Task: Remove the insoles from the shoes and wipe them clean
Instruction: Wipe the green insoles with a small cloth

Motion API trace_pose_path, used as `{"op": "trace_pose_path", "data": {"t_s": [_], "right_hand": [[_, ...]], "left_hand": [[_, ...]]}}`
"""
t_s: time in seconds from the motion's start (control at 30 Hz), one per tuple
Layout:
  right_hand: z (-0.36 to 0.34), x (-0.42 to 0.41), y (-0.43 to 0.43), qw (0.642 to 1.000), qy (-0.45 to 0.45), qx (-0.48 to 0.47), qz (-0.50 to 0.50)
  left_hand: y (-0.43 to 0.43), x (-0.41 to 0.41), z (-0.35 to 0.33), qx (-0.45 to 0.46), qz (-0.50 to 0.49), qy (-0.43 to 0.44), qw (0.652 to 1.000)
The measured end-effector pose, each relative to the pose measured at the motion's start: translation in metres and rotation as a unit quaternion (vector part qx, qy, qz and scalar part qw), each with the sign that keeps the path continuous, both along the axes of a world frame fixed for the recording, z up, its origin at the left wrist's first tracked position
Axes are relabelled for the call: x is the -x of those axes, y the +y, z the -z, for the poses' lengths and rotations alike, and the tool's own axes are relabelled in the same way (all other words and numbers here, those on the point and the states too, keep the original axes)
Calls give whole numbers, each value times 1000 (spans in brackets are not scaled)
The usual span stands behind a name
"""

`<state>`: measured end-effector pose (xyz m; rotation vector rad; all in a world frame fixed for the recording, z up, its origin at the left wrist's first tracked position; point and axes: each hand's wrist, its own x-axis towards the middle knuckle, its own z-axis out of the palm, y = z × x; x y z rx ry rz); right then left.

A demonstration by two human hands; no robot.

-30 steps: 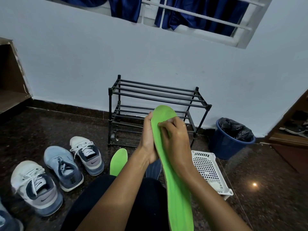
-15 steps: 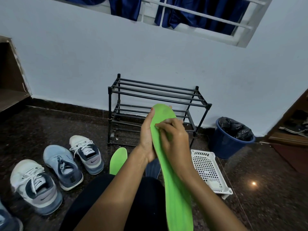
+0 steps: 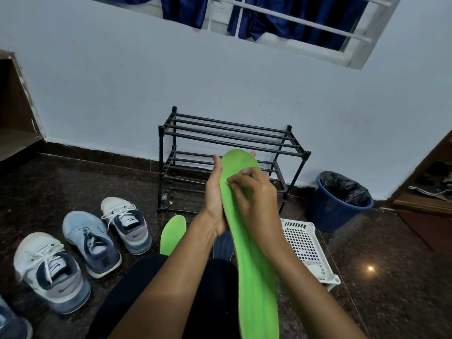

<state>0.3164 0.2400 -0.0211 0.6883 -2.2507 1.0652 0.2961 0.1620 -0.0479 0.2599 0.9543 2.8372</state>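
Note:
I hold a bright green insole [image 3: 256, 265] upright over my lap, toe end up. My left hand [image 3: 215, 204] grips it from behind near the toe, thumb on its left edge. My right hand [image 3: 254, 199] presses on the insole's front with curled fingers that pinch a small white wipe [image 3: 227, 181], mostly hidden. A second green insole [image 3: 172, 234] and a dark blue insole [image 3: 223, 244] lie on the floor beyond my knees. Three sneakers stand at the left: white and grey [image 3: 51, 272], light blue [image 3: 90, 243], white and navy [image 3: 127, 223].
A black shoe rack [image 3: 230, 138] stands against the wall ahead. A white plastic basket [image 3: 305, 248] lies on the dark floor at my right, a blue bin [image 3: 340, 204] with a black liner behind it. Another shoe [image 3: 9, 324] shows at the bottom left corner.
My right hand's fingers have slid a little to the left across the toe end of the insole. The left hand keeps its grip and the insole stays upright.

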Motion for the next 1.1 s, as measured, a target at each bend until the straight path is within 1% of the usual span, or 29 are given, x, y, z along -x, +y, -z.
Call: {"op": "trace_pose_path", "data": {"t_s": [0.13,0.33,0.43,0.5,0.6,0.77,1.0,1.1], "right_hand": [[-1,0,-4,1000,6,-9,10],[2,-10,-3,1000,11,-9,-26],[0,-6,-2,1000,3,-14,1],[-2,-2,-3,1000,2,-15,16],[0,-4,-5,999,7,-31,14],[6,-16,-2,999,6,-28,-13],[1,-2,0,999,0,-36,31],[4,-7,0,999,8,-33,14]], "left_hand": [[-1,0,0,-5,-5,-1,1000],[-2,0,3,0,-16,-9,1000],[-1,-2,1,9,-1,-4,1000],[0,-2,1,-14,3,-7,1000],[0,0,3,-21,-2,3,1000],[-2,-2,0,1,-15,-4,1000],[0,-3,-1,8,-18,-12,1000],[-1,-4,-1,8,-10,-2,1000]]}}
